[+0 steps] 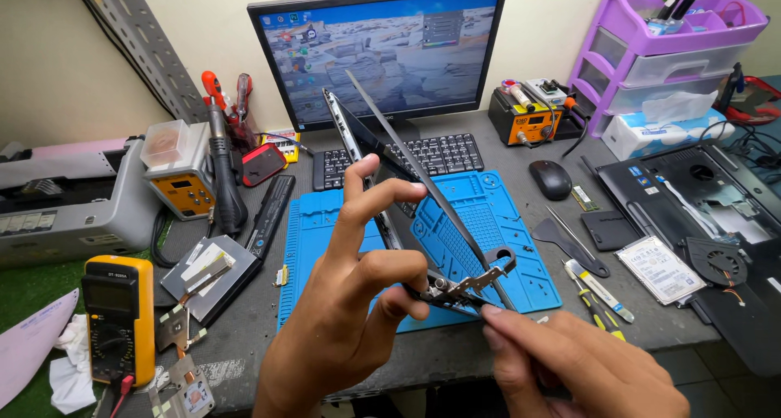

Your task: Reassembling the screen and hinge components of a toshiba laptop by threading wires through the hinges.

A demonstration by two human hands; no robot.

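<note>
Gripping a laptop lid (382,153), left hand (354,296) hides its edge; right hand (569,361) pinches the hinge (476,284)

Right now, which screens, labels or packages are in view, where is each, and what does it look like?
Monitor: back centre, black frame, lit with a rocky landscape.
Multimeter: front left, yellow and black, grey display.
Soldering station: right of the monitor, orange and black, small display.
Hot-air station: left, beige box, orange panel.
Hard drive: right, white label, lying flat.
Tissue pack: back right, white and blue.
</note>
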